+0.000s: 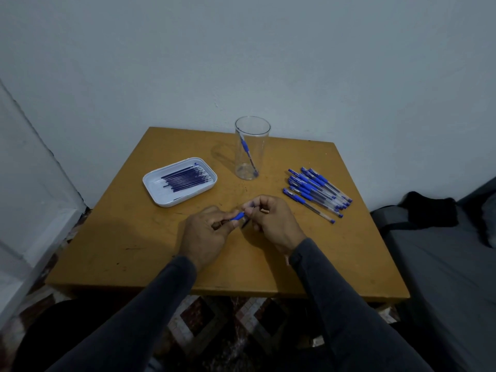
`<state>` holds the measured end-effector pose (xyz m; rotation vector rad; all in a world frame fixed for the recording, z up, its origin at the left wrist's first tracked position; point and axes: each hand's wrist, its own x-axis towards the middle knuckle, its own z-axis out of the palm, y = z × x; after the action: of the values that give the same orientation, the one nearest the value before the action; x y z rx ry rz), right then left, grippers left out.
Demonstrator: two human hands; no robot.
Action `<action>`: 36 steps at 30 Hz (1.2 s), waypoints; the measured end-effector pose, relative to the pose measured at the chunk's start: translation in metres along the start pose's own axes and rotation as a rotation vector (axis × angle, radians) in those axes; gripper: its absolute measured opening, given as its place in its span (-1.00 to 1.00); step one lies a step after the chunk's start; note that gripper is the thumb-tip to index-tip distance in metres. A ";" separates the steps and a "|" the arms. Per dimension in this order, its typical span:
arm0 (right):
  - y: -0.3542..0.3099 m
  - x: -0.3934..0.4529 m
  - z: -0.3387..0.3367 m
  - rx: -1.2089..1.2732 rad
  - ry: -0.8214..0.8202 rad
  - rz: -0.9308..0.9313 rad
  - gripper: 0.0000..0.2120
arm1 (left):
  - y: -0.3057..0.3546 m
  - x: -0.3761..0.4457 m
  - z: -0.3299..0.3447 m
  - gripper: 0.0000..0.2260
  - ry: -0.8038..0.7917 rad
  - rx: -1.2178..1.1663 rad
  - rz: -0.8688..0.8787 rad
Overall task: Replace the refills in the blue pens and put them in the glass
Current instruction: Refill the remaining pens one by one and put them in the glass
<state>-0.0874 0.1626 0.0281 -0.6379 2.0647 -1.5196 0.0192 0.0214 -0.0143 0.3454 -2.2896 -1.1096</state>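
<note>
Both hands meet at frame centre — left hand (206, 232) and right hand (271, 218) pinched on one blue pen (237, 216) above the surface (134, 251). Light, stiff, probably slick — best held at its rubber grip.

**Two Arms in Dark Sleeves**

The person wears a dark grey top with long sleeves. The left sleeve (139, 304) comes in from about 7 o'clock. The right sleeve (346, 299) comes in from about 5 o'clock. Each sleeve is plain, soft and a bit wrinkly, and ends at the wrist with a snug cuff. The left hand (204, 234) and right hand (273, 221) are bare, with no gloves on.
</note>
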 end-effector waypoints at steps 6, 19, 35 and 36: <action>0.001 0.001 0.000 -0.044 0.074 0.057 -0.78 | -0.001 0.000 -0.001 -0.77 -0.016 -0.008 -0.010; 0.003 0.000 -0.008 -0.007 -0.043 -0.002 -0.81 | 0.000 0.000 -0.002 -0.76 -0.018 -0.029 -0.017; 0.005 0.001 -0.009 -0.081 0.182 0.057 -0.92 | 0.002 0.001 -0.003 -0.76 -0.015 -0.024 -0.074; 0.006 0.001 -0.009 -0.213 0.166 0.058 -0.94 | 0.002 0.001 -0.003 -0.77 -0.009 -0.029 -0.075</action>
<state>-0.0943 0.1701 0.0251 -0.5389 2.3718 -1.3727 0.0200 0.0202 -0.0113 0.4184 -2.2826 -1.1829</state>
